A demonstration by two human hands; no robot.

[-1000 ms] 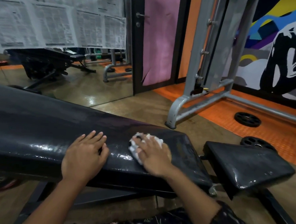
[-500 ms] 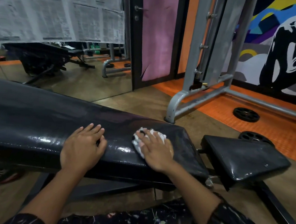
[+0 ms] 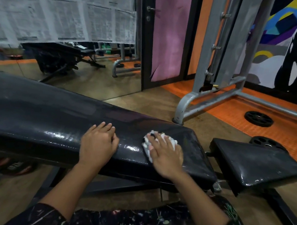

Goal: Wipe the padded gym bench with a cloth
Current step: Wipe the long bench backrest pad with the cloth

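Note:
A long black padded bench back runs from the left to the middle of the head view, shiny along its near edge. Its smaller black seat pad lies to the right, across a gap. My left hand rests flat on the near edge of the long pad, fingers slightly curled, holding nothing. My right hand presses a crumpled white cloth onto the pad near its right end. Most of the cloth is hidden under my palm.
A grey steel rack frame stands on orange matting behind the bench. Two black weight plates lie on the floor at the right. A wall mirror and a dark door frame are at the back.
My right hand and the cloth stay near the right end of the pad, shifting only slightly. My left hand stays planted. The camera has shifted a little.

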